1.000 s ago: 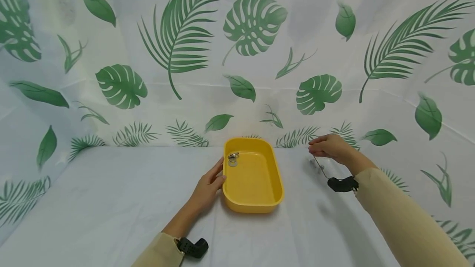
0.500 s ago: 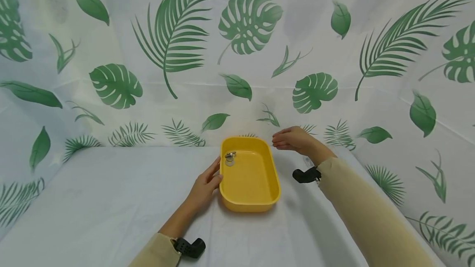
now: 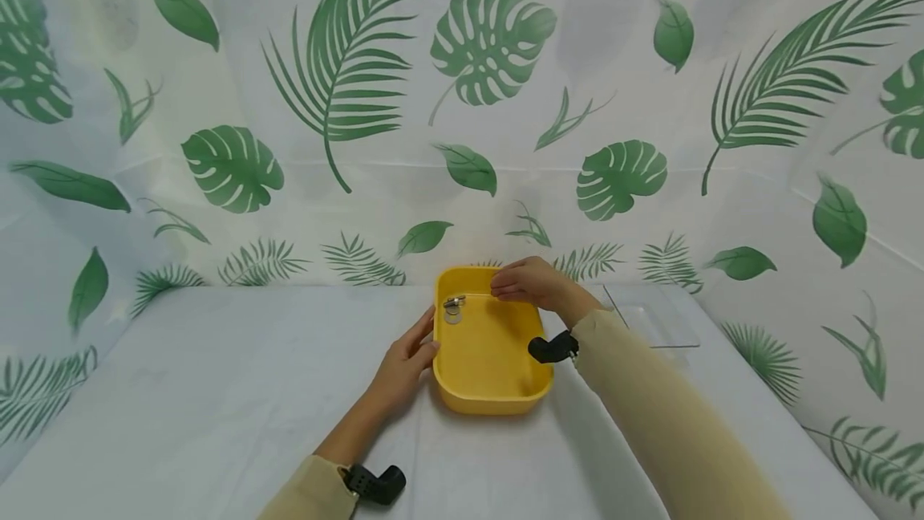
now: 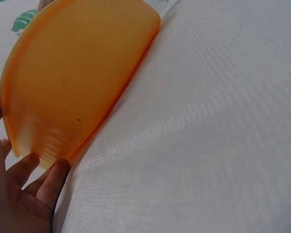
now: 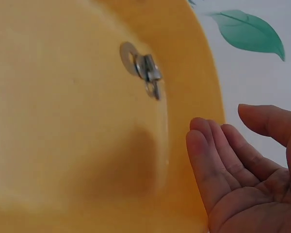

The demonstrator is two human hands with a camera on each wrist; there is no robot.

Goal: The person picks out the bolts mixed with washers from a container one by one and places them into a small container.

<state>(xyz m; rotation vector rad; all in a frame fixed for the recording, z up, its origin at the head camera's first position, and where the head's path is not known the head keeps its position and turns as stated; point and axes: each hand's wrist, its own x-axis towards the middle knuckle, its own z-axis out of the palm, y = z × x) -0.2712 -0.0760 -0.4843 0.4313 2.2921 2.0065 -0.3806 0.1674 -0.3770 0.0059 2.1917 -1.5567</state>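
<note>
My left hand (image 3: 400, 359) rests against the left side of a yellow tray (image 3: 491, 408), its fingers on the outer wall. In the left wrist view, fingertips (image 4: 31, 165) touch that wall and the thumb is at the rim. Over the tray's far right part hovers my right hand (image 3: 532, 279), with extended fingers and nothing visible in its grasp. The right wrist view shows its palm and the thumb held apart from the fingers. Inside the tray, near the far left, lie a flat metal washer (image 5: 129, 58) and small metal fittings (image 3: 455, 302) clustered together.
A clear, flat box or lid (image 3: 653, 323) lies on the white-covered table (image 3: 216, 392) right of the tray, partly hidden by the right forearm. Behind, a white cloth (image 3: 375, 215) with green leaf prints hangs close to the tray's far end.
My right hand has swung left from the right side of the table to over the tray, uncovering more of the clear object. The left hand has stayed at the tray.
</note>
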